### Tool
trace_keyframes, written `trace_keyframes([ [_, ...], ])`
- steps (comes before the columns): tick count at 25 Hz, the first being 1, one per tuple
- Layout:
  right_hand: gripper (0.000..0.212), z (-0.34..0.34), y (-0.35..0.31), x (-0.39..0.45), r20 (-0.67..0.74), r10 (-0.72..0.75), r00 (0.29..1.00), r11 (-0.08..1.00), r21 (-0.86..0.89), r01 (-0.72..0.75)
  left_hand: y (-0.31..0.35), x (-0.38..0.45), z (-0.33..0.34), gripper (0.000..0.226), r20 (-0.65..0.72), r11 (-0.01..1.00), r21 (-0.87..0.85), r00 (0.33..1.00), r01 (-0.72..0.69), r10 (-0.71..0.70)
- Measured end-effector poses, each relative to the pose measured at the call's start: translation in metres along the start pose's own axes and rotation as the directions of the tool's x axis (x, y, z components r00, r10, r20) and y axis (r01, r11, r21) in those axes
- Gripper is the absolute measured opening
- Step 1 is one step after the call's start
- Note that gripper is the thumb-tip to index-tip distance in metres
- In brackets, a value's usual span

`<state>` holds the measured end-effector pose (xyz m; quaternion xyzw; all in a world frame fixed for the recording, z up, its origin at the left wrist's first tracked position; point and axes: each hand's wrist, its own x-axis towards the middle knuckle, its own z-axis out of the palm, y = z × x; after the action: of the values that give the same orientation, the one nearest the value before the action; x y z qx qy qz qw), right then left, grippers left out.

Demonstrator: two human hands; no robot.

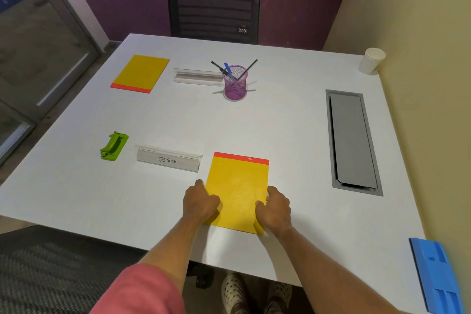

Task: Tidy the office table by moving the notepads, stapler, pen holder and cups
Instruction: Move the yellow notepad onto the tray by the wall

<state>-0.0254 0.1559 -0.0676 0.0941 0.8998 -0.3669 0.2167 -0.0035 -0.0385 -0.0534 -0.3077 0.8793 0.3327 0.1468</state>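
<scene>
A yellow notepad with a red top strip (238, 186) lies flat near the front edge of the white table (280, 122). My left hand (200, 202) grips its left edge and my right hand (276, 208) grips its right edge. A second yellow notepad (141, 72) lies at the far left. A pink mesh pen holder (235, 84) with several pens stands at the far middle. A green stapler (114, 146) sits at the left. One white paper cup (371, 60) stands at the far right corner.
A name card reading OSTRICH (168, 160) stands left of the near notepad; another card holder (197, 76) stands beside the pen holder. A grey cable hatch (353, 141) is set into the table's right side. A blue object (435, 275) lies at the near right corner. A black chair (214, 6) faces the far edge.
</scene>
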Motion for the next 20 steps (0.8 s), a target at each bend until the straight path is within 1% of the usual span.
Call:
trace_keyframes([
  [2,0.043,0.0,0.001,0.001,-0.014,0.0,1.0,1.0,0.019,0.0,-0.004,0.0,-0.002,0.015,-0.039,0.999,-0.033,0.999,0.017,-0.018],
  [3,0.043,0.0,0.002,0.001,-0.014,-0.001,1.0,1.0,0.023,0.002,-0.006,0.0,-0.002,0.014,-0.052,0.998,-0.057,0.998,0.019,-0.022],
  [6,0.052,0.0,0.002,-0.001,-0.013,-0.003,1.0,1.0,0.009,0.003,-0.01,0.002,-0.002,0.019,-0.07,0.989,-0.148,0.997,0.016,-0.027],
  [8,0.053,0.0,0.002,0.001,-0.011,-0.009,1.0,1.0,-0.018,0.009,-0.012,0.006,-0.004,0.021,-0.064,0.983,-0.183,0.997,0.02,-0.032],
  [11,0.044,-0.004,-0.001,0.0,-0.002,-0.025,1.0,0.996,-0.091,0.025,-0.01,0.009,-0.008,0.025,-0.027,0.976,-0.213,0.998,0.043,-0.05],
  [13,0.038,-0.013,-0.007,0.0,-0.036,-0.042,0.998,0.993,-0.111,0.037,-0.004,0.01,-0.012,0.025,-0.01,0.974,-0.224,0.999,0.04,-0.043],
  [15,0.033,-0.028,-0.017,0.005,-0.113,-0.089,0.99,0.992,-0.101,0.078,0.006,0.01,-0.02,0.024,-0.005,0.973,-0.229,1.0,0.001,-0.002],
  [18,0.023,-0.061,-0.04,0.018,-0.204,-0.2,0.958,0.98,-0.064,0.191,0.029,0.011,-0.038,0.024,-0.015,0.972,-0.21,0.994,-0.109,0.108],
  [20,0.028,-0.082,-0.056,0.023,-0.244,-0.25,0.937,0.968,-0.044,0.247,0.046,0.012,-0.052,0.025,-0.024,0.966,-0.176,0.982,-0.19,0.189],
])
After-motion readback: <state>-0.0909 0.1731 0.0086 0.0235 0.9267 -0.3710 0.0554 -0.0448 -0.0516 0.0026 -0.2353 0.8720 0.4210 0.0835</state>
